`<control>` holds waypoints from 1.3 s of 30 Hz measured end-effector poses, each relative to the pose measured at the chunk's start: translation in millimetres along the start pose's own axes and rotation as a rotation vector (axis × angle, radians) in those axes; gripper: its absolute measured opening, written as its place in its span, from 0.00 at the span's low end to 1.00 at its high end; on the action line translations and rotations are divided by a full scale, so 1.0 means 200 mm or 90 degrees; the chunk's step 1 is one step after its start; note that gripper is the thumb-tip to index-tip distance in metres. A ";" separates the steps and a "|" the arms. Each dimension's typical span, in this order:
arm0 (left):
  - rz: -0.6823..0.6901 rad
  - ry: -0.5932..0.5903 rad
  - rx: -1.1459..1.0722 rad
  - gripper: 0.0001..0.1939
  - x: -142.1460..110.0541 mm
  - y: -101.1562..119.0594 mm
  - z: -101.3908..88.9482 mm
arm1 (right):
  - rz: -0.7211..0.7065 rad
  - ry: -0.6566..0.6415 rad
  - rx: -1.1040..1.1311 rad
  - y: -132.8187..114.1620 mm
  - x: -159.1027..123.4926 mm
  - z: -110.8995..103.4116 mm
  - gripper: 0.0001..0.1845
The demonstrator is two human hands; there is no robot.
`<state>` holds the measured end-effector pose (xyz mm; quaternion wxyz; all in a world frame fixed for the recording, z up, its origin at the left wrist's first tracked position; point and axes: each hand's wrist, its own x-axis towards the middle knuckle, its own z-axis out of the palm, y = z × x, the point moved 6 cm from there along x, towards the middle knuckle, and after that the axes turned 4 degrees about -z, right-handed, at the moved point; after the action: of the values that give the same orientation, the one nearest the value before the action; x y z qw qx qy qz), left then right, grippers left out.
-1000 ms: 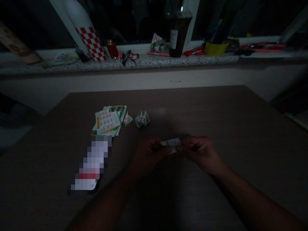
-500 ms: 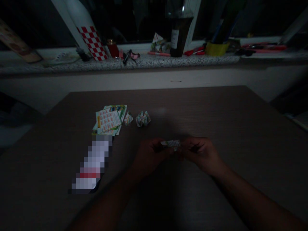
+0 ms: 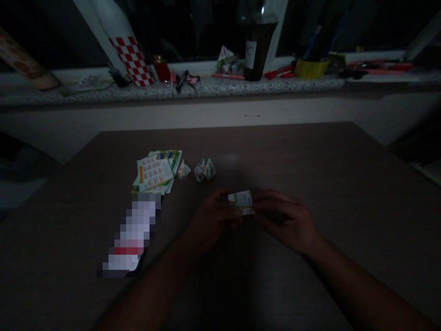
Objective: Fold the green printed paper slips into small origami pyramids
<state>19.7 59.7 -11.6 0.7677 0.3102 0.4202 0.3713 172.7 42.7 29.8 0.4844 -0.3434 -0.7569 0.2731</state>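
Note:
A small folded piece of printed paper (image 3: 244,200) is raised over the table, its printed face toward me. My left hand (image 3: 215,216) pinches its left and lower edge between thumb and fingers. At the paper's right edge, my right hand (image 3: 284,218) has its thumb and fingertips closed on the corner; the exact contact is dim. Farther off to the left stand two folded paper shapes, a smaller pointed one (image 3: 184,169) and a wider one with several points (image 3: 205,170). Beside them lies a stack of printed paper sheets (image 3: 155,174).
A phone (image 3: 132,234) with a blurred screen lies left of my left forearm. Behind the wooden table (image 3: 292,156), a granite sill (image 3: 206,87) carries a red-and-white checkered bottle (image 3: 132,59), a dark cup (image 3: 257,53), a yellow tape roll (image 3: 311,69) and pens.
The paper has turned so that more of its printed face shows. My right hand's fingers have straightened and shifted to its right edge. Nothing on the table has moved.

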 end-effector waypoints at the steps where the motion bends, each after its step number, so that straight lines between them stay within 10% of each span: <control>1: -0.010 -0.004 0.006 0.27 0.00 0.00 0.00 | -0.027 0.000 -0.019 -0.02 0.00 0.00 0.10; 8: 0.281 0.123 0.478 0.22 -0.07 0.14 -0.02 | -0.062 0.048 -0.057 -0.05 0.01 -0.03 0.08; 15: 0.583 0.056 0.705 0.07 -0.18 0.20 0.10 | -0.068 0.032 -0.026 -0.05 0.00 -0.02 0.07; 39: 0.384 -0.063 0.510 0.03 -0.13 0.18 0.07 | -0.090 -0.024 0.018 -0.10 0.00 -0.02 0.08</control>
<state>11.6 54.6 33.3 0.4661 0.7053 0.3843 0.3709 172.1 31.2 46.4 0.4930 -0.2774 -0.7842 0.2551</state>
